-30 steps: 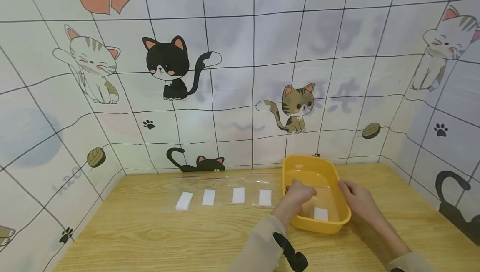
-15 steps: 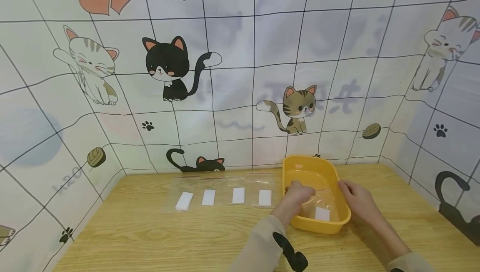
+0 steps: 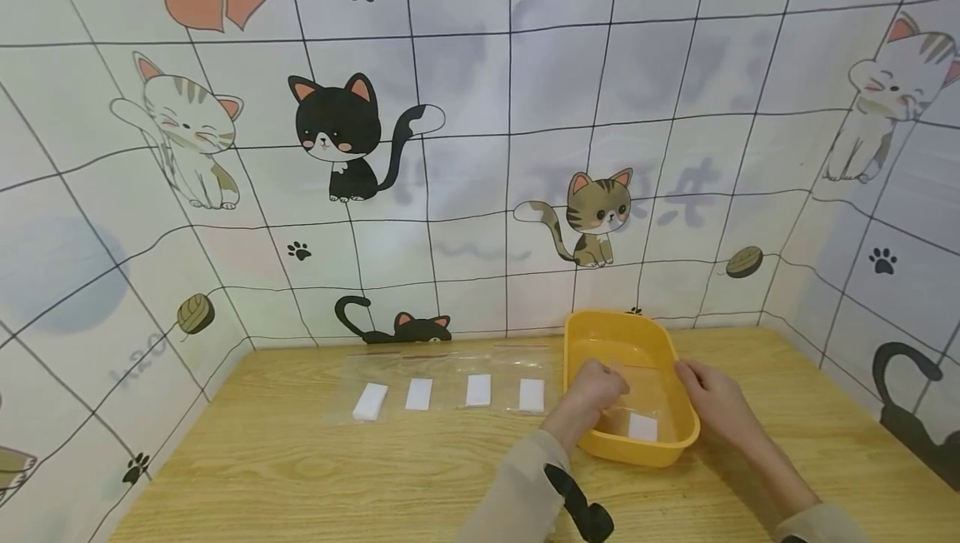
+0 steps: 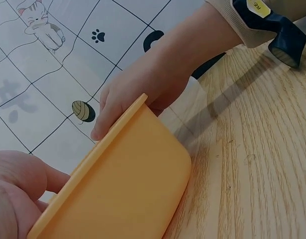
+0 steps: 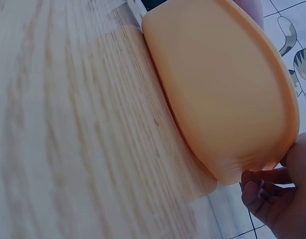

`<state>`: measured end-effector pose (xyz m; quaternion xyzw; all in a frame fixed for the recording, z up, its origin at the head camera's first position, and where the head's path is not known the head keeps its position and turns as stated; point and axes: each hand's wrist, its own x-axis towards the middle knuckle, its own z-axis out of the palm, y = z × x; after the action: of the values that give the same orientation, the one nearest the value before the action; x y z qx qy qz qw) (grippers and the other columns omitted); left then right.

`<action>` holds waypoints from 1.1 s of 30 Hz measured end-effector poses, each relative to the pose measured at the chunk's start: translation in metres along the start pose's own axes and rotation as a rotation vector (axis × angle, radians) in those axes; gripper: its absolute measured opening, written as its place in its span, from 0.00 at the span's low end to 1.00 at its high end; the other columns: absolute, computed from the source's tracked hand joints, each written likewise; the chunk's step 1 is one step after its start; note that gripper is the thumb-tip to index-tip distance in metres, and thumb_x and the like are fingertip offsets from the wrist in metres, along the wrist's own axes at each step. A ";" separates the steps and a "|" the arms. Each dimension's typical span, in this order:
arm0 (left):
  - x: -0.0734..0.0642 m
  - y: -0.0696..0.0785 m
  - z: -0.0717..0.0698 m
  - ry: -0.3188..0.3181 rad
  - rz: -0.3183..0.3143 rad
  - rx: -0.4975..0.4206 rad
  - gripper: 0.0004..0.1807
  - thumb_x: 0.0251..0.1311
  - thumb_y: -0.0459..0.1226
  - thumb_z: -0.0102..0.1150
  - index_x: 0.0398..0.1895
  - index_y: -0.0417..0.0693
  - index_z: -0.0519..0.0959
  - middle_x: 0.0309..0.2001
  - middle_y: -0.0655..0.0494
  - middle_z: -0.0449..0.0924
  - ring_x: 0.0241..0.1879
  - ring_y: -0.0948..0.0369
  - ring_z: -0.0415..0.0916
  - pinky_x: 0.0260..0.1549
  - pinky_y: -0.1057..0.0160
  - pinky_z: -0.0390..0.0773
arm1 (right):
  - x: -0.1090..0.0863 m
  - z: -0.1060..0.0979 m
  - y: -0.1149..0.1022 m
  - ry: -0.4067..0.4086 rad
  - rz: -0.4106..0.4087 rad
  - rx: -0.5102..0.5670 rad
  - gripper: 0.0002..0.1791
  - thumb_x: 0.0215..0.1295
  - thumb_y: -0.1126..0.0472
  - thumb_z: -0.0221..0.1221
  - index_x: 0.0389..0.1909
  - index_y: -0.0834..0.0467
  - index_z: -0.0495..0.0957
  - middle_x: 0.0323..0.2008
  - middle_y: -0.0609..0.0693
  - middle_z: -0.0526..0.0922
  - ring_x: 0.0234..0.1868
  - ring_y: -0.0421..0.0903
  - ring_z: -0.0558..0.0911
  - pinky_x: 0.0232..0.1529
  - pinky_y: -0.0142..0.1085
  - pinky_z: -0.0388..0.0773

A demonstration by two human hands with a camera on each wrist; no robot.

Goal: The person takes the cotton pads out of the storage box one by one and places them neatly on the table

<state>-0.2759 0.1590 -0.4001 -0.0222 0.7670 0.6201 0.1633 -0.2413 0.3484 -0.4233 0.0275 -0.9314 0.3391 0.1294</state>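
Inside the yellow plastic tray [image 3: 687, 435] lies a clear zip bag [image 3: 637, 397] with a white rectangular piece [image 3: 642, 427] at its near end. My left hand [image 3: 591, 393] reaches over the tray's left rim and overlaps the bag's left side. Its fingertips are hidden down in the tray, so I cannot tell whether they grip the bag. On the opposite side my right hand [image 3: 716, 397] holds the tray's right rim, thumb on top. The left wrist view has both hands at the tray, my right hand [image 4: 143, 82] farther off. In the right wrist view, curled fingers [image 5: 264, 191] meet the rim.
Several clear zip bags, each with a white piece [image 3: 477, 391] inside, lie in a row left of the tray. They rest on the wooden table [image 3: 337, 476]. A cat-printed cloth wall [image 3: 465, 168] closes off the back and both sides.
The bag in the tray and its white piece shift slightly right, then slightly back left. My left hand's thumb side dips a little. My right hand stays on the rim.
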 end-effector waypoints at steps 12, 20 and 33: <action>-0.005 0.000 0.000 -0.007 0.081 -0.058 0.07 0.59 0.21 0.60 0.30 0.40 0.82 0.37 0.51 0.77 0.41 0.51 0.74 0.47 0.45 0.75 | -0.001 -0.001 -0.002 -0.006 0.008 0.003 0.29 0.83 0.54 0.40 0.61 0.77 0.71 0.55 0.73 0.78 0.56 0.68 0.78 0.53 0.61 0.76; -0.009 0.003 0.000 -0.006 0.099 -0.088 0.09 0.58 0.22 0.61 0.29 0.44 0.81 0.29 0.54 0.76 0.23 0.60 0.65 0.23 0.63 0.63 | -0.001 0.000 -0.002 0.000 0.009 0.006 0.28 0.83 0.54 0.41 0.60 0.76 0.72 0.54 0.72 0.79 0.55 0.67 0.79 0.53 0.60 0.76; -0.005 0.004 0.002 0.058 0.174 -0.134 0.06 0.61 0.26 0.65 0.31 0.46 0.83 0.29 0.55 0.77 0.29 0.59 0.75 0.37 0.56 0.83 | -0.002 -0.001 -0.003 0.003 -0.004 0.005 0.28 0.83 0.54 0.41 0.60 0.76 0.73 0.53 0.72 0.79 0.54 0.67 0.79 0.52 0.59 0.77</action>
<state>-0.2715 0.1611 -0.3949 0.0157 0.7273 0.6809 0.0849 -0.2384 0.3472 -0.4212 0.0289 -0.9302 0.3415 0.1315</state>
